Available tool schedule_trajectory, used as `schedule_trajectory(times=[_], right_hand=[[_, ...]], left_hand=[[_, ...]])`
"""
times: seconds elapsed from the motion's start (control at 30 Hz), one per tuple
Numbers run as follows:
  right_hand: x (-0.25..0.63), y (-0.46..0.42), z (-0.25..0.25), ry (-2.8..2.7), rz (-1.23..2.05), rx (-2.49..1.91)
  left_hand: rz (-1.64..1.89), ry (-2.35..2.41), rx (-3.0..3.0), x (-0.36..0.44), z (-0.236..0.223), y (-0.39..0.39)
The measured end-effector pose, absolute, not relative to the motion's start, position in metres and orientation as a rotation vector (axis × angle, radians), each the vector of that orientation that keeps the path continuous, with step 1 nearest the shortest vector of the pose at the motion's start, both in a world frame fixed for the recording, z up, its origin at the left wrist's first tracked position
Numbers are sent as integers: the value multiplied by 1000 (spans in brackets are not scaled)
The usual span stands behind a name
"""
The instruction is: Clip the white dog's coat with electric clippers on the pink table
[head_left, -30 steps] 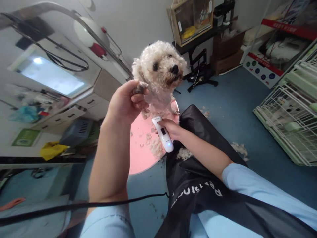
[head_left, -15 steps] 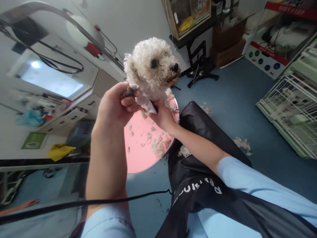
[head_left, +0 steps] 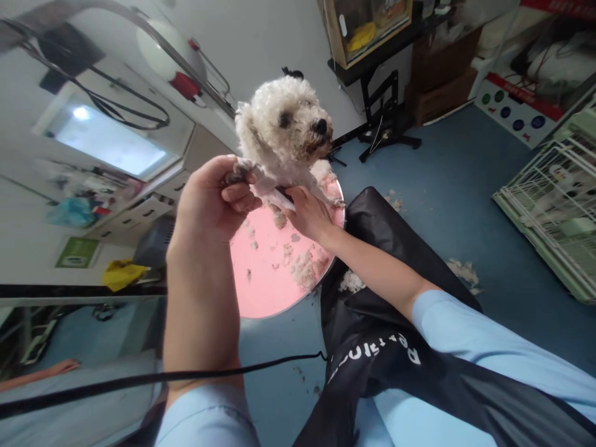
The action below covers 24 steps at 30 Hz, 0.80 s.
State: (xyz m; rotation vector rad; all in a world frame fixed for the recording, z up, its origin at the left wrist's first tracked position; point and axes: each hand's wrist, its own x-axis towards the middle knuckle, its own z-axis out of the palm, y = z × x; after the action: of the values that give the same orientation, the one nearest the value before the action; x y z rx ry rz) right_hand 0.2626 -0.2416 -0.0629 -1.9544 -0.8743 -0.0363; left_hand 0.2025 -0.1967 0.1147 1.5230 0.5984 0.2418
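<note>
A curly cream-white dog (head_left: 284,115) is on a round pink table (head_left: 265,279), its head turned to the right. My left hand (head_left: 218,192) is closed around the dog's raised front paw (head_left: 239,172), its dark pads showing between my fingers. Under the dog's chest, my right hand (head_left: 307,214) grips a white and dark hair clipper (head_left: 279,198), mostly hidden by my fingers and held against the raised leg. The dog's other front paw (head_left: 336,202) rests at the table's right edge. Clumps of cut fur (head_left: 307,270) lie on the pink top.
A black cord (head_left: 186,375) crosses in front of me. My black apron (head_left: 395,298) covers my lap. A wire cage (head_left: 554,198) with a white animal stands to the right. A metal grooming arm (head_left: 186,62) curves above left. More fur (head_left: 465,273) lies on the blue floor.
The view has shifted slightly. My right hand has turned, so less of the clipper's white side shows. The dog's head is slightly lower, and its other front paw has come into view.
</note>
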Motion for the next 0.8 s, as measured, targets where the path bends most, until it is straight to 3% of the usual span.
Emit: schedule_trajectory(times=[0.2,0.4,0.8], right_hand=[[264,-244,-66,-1089,-40,-1912],[253,-238,-61,-848,-3,-1976],[250,-229,-69,-978,23,-1803]], left_hand=[[270,648,1471,196,113,-187],[276,654,1459,190,109,-179],[272,635,1430,190,109,-167]])
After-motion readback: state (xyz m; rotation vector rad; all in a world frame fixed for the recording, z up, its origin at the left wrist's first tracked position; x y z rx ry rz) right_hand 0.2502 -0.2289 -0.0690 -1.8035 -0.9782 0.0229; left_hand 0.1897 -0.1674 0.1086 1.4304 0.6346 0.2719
